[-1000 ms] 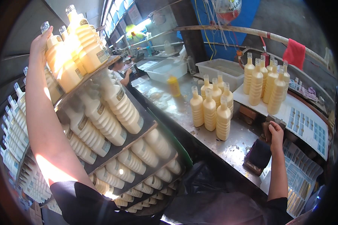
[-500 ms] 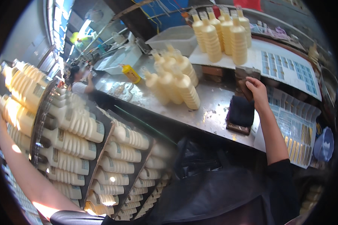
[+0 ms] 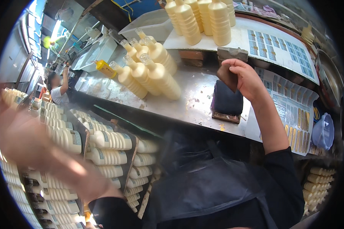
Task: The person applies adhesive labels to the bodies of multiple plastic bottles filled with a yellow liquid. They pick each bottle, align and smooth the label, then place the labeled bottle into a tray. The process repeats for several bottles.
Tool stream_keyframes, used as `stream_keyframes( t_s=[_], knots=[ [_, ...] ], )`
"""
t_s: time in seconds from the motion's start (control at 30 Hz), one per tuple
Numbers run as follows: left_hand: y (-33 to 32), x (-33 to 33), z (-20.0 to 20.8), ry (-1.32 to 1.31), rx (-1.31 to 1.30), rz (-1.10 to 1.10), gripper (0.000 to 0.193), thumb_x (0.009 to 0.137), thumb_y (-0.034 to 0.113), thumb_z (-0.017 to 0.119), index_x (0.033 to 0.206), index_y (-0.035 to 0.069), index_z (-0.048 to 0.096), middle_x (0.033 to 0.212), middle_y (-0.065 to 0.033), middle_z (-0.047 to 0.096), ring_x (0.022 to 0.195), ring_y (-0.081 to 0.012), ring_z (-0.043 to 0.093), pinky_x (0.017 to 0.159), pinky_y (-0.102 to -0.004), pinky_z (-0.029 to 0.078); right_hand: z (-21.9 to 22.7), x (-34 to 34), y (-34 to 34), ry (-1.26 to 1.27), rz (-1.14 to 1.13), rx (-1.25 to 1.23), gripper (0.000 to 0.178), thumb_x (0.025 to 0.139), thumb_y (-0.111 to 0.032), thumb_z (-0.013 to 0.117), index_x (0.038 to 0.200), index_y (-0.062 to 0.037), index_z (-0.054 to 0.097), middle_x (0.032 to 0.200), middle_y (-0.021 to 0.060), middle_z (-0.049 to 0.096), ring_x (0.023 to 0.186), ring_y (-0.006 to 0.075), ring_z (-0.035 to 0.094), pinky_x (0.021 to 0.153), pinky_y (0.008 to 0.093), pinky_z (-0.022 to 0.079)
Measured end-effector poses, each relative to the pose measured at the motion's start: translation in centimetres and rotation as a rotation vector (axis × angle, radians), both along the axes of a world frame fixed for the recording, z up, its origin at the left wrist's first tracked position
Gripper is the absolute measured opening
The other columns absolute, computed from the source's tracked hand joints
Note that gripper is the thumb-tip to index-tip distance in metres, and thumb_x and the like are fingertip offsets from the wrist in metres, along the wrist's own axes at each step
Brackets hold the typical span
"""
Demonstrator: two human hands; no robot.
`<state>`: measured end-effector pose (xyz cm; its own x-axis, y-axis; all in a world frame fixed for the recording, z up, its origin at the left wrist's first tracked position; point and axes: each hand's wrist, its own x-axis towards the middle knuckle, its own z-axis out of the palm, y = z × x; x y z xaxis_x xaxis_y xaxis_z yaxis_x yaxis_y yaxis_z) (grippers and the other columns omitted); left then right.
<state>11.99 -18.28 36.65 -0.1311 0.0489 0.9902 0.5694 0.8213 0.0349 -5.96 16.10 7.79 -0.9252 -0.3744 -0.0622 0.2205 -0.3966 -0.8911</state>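
My right hand is closed on a flat brown piece, pinched between thumb and fingers; its exact kind is unclear. Just below it, a dark cloth pad sits on a small wooden block on the metal bench. My left hand is smeared by motion at the far left, over racked cream ribbed bottles lying on their sides; its fingers cannot be read. On the bench between my hands stands a group of cream ribbed bottles with clear necks.
More upright bottles stand on a white board at the back. Label sheets lie at the right, near a light-blue basket. A yellow bottle and a white tub are farther left. Another person is in the background.
My left arm has swung in from the far-left rack edge and blurs in motion. The view has shifted, moving the bench up and left. My right hand still grips the brown piece.
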Motion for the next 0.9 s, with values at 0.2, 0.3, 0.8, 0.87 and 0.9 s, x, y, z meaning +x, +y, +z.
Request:
stream_keyframes(
  t_s=[0.2, 0.3, 0.8, 0.87, 0.9],
  knots=[
    [-1.0, -15.7, -26.6, -0.782, 0.636, 0.174, 0.078, 0.092, 0.019, 0.077, 0.152, -0.005, 0.034, 0.152, -0.022, 0.047, 0.133, -0.0292, 0.052, 0.112, -0.0369, 0.04, -0.3, 3.5, 1.6, 0.012, 0.155, 0.146, 0.029, 0.1, -0.027, 0.06, 0.088, -0.0018, 0.065, 0.078, 0.0082, 0.068, 0.043, 0.0056, 0.045, 0.04, 0.0195, 0.033],
    [-2.2, -17.8, -29.8, -0.972, 0.635, -0.051, 0.061, 0.088, 0.02, 0.08, 0.138, -0.003, 0.054, 0.129, -0.0192, 0.066, 0.117, -0.0296, 0.064, 0.102, -0.0383, 0.048, -1.4, 4.3, 2.6, -0.031, 0.114, 0.182, 0.028, 0.1, -0.027, 0.06, 0.088, -0.0016, 0.065, 0.076, 0.0092, 0.069, 0.043, 0.0055, 0.045, 0.04, 0.0199, 0.033],
    [18.9, -22.2, -22.0, -1.061, 0.064, -0.078, 0.047, 0.089, 0.046, 0.073, 0.101, 0.0, 0.074, 0.089, -0.0189, 0.075, 0.085, -0.0335, 0.073, 0.081, -0.0416, 0.054, 1.4, 3.0, 0.7, 0.241, -0.052, 1.008, 0.083, 0.075, -0.036, 0.085, 0.14, 0.0019, 0.051, 0.117, 0.0198, 0.073, 0.095, 0.0245, 0.073, 0.085, 0.0377, 0.056],
    [19.4, -23.9, -25.4, -1.21, 0.27, -0.259, 0.048, 0.092, 0.045, 0.068, 0.102, -0.002, 0.075, 0.089, -0.0195, 0.074, 0.089, -0.0338, 0.072, 0.084, -0.0405, 0.053, -1.0, 1.2, 2.4, 0.129, -0.061, 0.818, 0.075, 0.079, -0.036, 0.081, 0.137, 0.003, 0.054, 0.122, 0.0175, 0.071, 0.112, 0.0232, 0.069, 0.096, 0.0366, 0.053],
    [19.6, -24.5, -27.0, -1.284, 0.371, -0.346, 0.049, 0.094, 0.045, 0.066, 0.102, -0.002, 0.075, 0.089, -0.0198, 0.074, 0.091, -0.034, 0.072, 0.086, -0.0399, 0.053, -2.2, 0.6, 3.0, 0.1, -0.069, 0.717, 0.073, 0.08, -0.037, 0.081, 0.136, 0.0028, 0.055, 0.122, 0.0179, 0.071, 0.111, 0.0238, 0.07, 0.096, 0.0367, 0.054]
  ],
)
